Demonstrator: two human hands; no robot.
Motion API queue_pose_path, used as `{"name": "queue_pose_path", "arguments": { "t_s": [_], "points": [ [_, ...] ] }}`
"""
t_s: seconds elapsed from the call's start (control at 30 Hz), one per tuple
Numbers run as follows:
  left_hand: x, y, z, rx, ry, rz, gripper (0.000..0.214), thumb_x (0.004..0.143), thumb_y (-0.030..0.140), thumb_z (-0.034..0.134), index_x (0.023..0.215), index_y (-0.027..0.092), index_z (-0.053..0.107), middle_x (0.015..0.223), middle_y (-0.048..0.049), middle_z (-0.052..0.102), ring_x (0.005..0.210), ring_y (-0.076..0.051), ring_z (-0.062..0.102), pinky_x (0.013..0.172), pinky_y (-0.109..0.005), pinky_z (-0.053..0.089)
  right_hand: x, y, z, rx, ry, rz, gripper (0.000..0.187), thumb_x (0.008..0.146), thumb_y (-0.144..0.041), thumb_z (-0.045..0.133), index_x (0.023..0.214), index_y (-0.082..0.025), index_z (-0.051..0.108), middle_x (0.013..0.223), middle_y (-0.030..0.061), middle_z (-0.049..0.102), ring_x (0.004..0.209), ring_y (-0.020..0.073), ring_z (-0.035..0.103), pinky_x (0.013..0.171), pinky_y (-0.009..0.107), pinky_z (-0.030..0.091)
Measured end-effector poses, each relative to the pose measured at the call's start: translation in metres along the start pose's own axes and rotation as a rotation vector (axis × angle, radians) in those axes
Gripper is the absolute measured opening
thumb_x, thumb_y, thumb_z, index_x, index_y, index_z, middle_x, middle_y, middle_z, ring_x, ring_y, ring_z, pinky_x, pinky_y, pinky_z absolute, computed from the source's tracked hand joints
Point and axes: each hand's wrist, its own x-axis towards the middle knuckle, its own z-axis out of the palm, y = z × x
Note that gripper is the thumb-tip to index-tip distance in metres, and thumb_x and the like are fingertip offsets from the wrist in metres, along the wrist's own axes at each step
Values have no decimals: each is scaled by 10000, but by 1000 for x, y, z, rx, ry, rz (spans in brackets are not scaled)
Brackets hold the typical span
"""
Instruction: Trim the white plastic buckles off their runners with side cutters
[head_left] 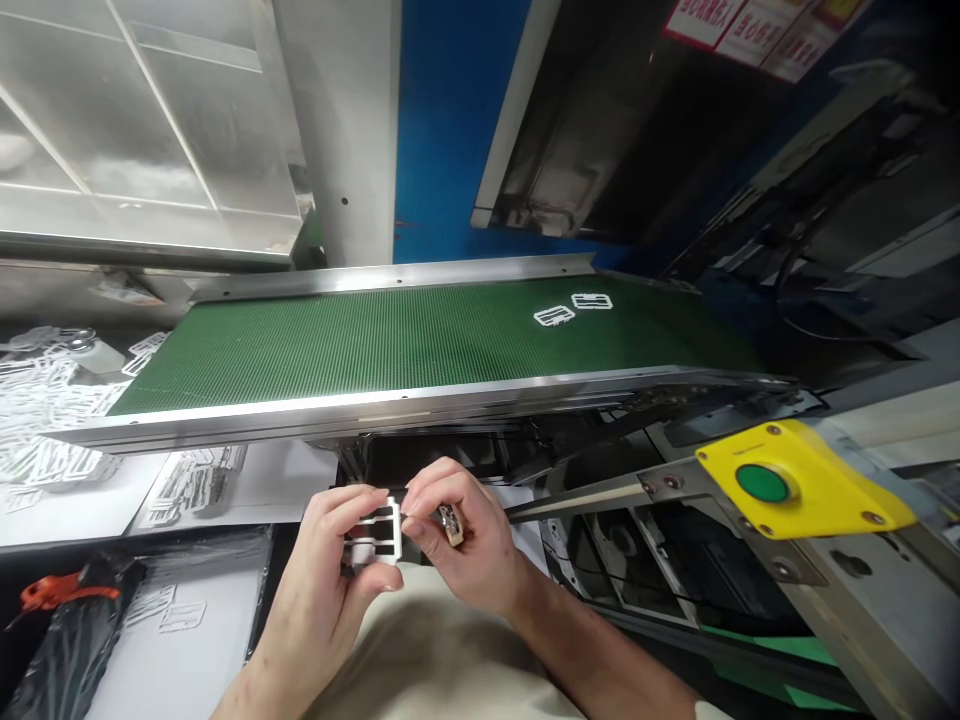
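My left hand [334,565] is closed on a small white plastic frame [397,530] with slotted bars, held between thumb and fingers in front of my body. Close at its right edge is my right hand [469,540], thumb and forefinger pinched together beside the frame's corner. Curled in the right hand's fingers is a small tool [451,524] with a shiny metal part and a tan end. Its tip is hidden, so its kind and whether it touches the frame cannot be made out.
A green conveyor belt [360,340] with metal rails runs across ahead, carrying two white frames [574,308]. Piled white frames [45,430] lie at left, with a smaller stack [196,482] nearer. At right sits a yellow box [806,480] with a green button. An orange-handled tool [64,590] lies lower left.
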Motion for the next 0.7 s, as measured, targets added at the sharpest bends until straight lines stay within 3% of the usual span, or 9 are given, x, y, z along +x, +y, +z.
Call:
{"name": "queue_pose_path", "arguments": {
  "t_s": [0.2, 0.33, 0.5, 0.7],
  "points": [
    [4, 6, -2, 119, 14, 73, 459, 1095, 407, 655, 1513, 261, 536, 1367, -108, 619, 1183, -234, 640, 1046, -343, 605, 1, -1, 0, -35, -32, -11, 178, 1038, -154, 748, 1160, -262, 676, 1032, 50, 730, 1006, 215, 732, 887, 370, 616],
    [7, 7, -1, 170, 48, 102, 469, 1086, 410, 670, 1505, 239, 545, 1366, -117, 626, 1200, -238, 635, 982, -318, 618, 2, 1, 2, -53, -60, 23, 116, 1063, -197, 722, 1144, -259, 666, 1036, 49, 704, 986, 205, 711, 885, 358, 595],
    [7, 6, 0, 187, 70, 68, 434, 1098, 365, 655, 1498, 236, 543, 1356, -112, 626, 1203, -237, 629, 992, -334, 614, -2, 2, 6, 90, -51, 115, 66, 1092, -213, 664, 1117, -261, 626, 1037, 42, 667, 945, 185, 685, 853, 341, 573],
    [5, 2, -3, 170, 105, 46, 433, 1105, 347, 641, 1513, 247, 537, 1390, -114, 630, 1261, -246, 636, 1014, -353, 603, -4, 1, 4, 96, -52, 79, 73, 1098, -243, 667, 1140, -272, 615, 1039, 44, 679, 962, 196, 697, 867, 362, 589]
  ]
}}
